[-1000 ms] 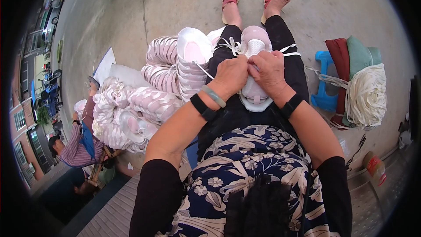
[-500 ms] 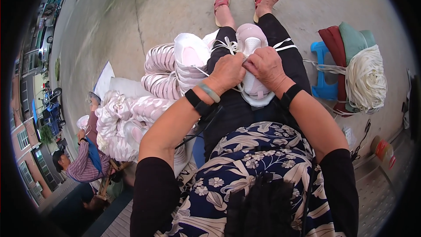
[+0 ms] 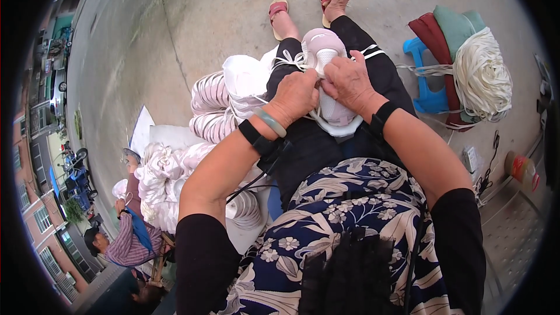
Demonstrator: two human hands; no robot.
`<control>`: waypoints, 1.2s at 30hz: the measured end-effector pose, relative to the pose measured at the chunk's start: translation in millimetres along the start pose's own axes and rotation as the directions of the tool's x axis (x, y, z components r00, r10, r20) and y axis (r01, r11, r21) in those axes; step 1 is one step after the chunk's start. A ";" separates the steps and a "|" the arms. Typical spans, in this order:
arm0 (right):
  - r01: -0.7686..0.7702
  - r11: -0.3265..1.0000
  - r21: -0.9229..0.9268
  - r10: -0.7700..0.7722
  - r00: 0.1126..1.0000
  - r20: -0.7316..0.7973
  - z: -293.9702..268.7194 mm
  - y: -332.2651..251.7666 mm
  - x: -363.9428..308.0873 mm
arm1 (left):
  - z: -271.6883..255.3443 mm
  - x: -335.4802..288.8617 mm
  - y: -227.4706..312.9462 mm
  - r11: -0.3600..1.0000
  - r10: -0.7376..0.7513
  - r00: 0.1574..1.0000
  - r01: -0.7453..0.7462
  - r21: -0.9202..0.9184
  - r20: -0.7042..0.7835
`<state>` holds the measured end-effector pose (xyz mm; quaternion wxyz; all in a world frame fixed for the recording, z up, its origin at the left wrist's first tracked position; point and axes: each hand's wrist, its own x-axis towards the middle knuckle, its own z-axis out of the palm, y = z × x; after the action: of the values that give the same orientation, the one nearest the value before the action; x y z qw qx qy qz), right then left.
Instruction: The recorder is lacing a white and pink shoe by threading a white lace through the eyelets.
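Note:
A pale pink and white sneaker (image 3: 326, 52) lies on my lap, toe pointing away from me. My left hand (image 3: 296, 96) grips its left side near the lacing. My right hand (image 3: 349, 81) presses on its upper, fingers closed around the white laces (image 3: 287, 58) that trail off to the left. Both wrists wear black bands; the left one also has a pale green bangle. The part of the shoe under my hands is hidden.
Stacks of similar pale shoes (image 3: 213, 105) and a heap of them (image 3: 166, 181) lie to my left. A blue stool (image 3: 424, 79) with cushions and a bundle of white cord (image 3: 483, 76) stands right. Other people (image 3: 125, 239) sit at lower left. A bottle (image 3: 521, 168) lies right.
My head view has shifted a little, so the scene sits slightly lower and to the right. Both hands stay on the shoe, working at the laces with small finger moves.

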<state>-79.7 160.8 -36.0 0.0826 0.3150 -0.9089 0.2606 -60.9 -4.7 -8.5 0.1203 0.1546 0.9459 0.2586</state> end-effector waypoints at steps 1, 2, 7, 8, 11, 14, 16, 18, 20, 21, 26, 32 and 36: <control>0.052 0.999 0.006 -0.052 0.998 -0.020 0.6 2.3 0.8 | -0.8 1.6 -3.3 1.000 0.005 1.000 -0.005 0.004 0.006; 0.046 0.999 0.006 -0.046 0.999 -0.024 1.9 4.4 2.5 | -1.8 3.3 -6.9 0.999 0.027 1.000 -0.027 -0.038 -0.004; 0.194 0.980 -0.043 -0.197 0.978 -0.072 7.2 17.5 16.4 | -5.9 13.5 -11.6 0.976 -0.032 0.999 0.033 -0.216 0.011; 0.205 0.977 -0.056 -0.209 0.976 -0.059 7.7 20.7 20.3 | -3.9 16.0 -15.7 0.974 -0.044 0.999 0.043 -0.224 0.001; 0.239 0.968 -0.080 -0.240 0.971 0.003 9.0 25.5 32.0 | -4.1 19.8 -20.2 0.827 -0.247 0.955 0.296 -0.478 0.164; 0.257 0.961 -0.100 -0.254 0.966 0.039 4.9 20.1 33.1 | -3.2 17.0 -22.3 0.794 -0.242 0.952 0.304 -0.527 0.185; 0.317 0.924 -0.213 -0.318 0.948 0.030 6.0 15.5 29.0 | -3.5 15.9 -18.1 0.808 -0.224 0.953 0.299 -0.508 0.205; 0.320 0.916 -0.243 -0.314 0.947 0.061 3.8 9.9 24.2 | -3.8 10.3 -13.4 0.671 -0.280 0.932 0.361 -0.648 0.229; 0.328 0.902 -0.279 -0.313 0.945 0.098 0.4 1.4 20.7 | -1.7 4.8 -12.2 0.656 -0.274 0.938 0.343 -0.672 0.212; 0.325 0.903 -0.281 -0.311 0.946 0.094 -0.2 0.3 19.4 | -2.2 3.6 -11.1 0.641 -0.267 0.945 0.321 -0.697 0.189; 0.222 0.930 -0.294 -0.168 0.966 0.197 -5.4 -12.2 20.6 | 2.2 -3.4 -10.3 0.652 -0.255 0.958 0.269 -0.709 0.130; 0.332 0.919 -0.214 -0.273 0.925 0.263 -4.1 -6.2 26.0 | 8.8 -2.2 -4.6 0.711 -0.303 0.951 0.262 -0.652 0.051; 0.357 0.928 0.110 -0.366 0.928 0.074 -32.4 -8.3 -27.4 | 20.9 -7.3 -18.0 0.860 -0.311 0.938 0.210 -0.465 -0.152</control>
<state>-53.4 186.8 -13.6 0.0717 0.4923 -0.8248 0.2687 -51.9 -12.6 -34.3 0.0802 -0.0366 0.8818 0.4634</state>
